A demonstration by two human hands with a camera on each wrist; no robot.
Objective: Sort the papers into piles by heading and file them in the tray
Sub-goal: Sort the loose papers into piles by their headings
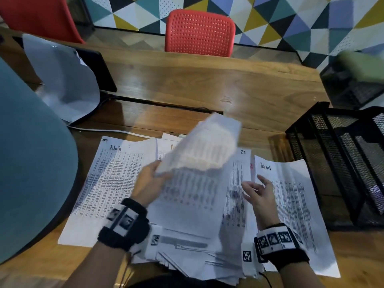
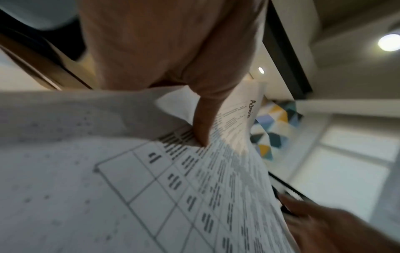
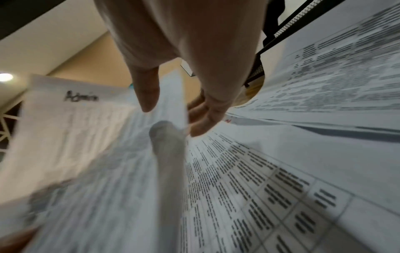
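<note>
The left hand (image 1: pixel 148 182) pinches the left edge of a raised sheet (image 1: pixel 199 148), thumb on the printed face and fingers hidden behind it; the sheet curls up and away from the person, blurred, above the near middle stack (image 1: pixel 187 242). In the wrist views its heading reads "Admin". The right hand (image 1: pixel 260 196) hovers just right of that sheet, fingers loosely spread and holding nothing, palm turned left. Both wrists wear black bands with square markers. Flat on the wooden table (image 1: pixel 207 84), a left pile (image 1: pixel 108 179) is headed "Admin" and a right pile (image 1: pixel 295 200) "Task List". The black mesh tray (image 1: pixel 336 163) stands at far right.
</note>
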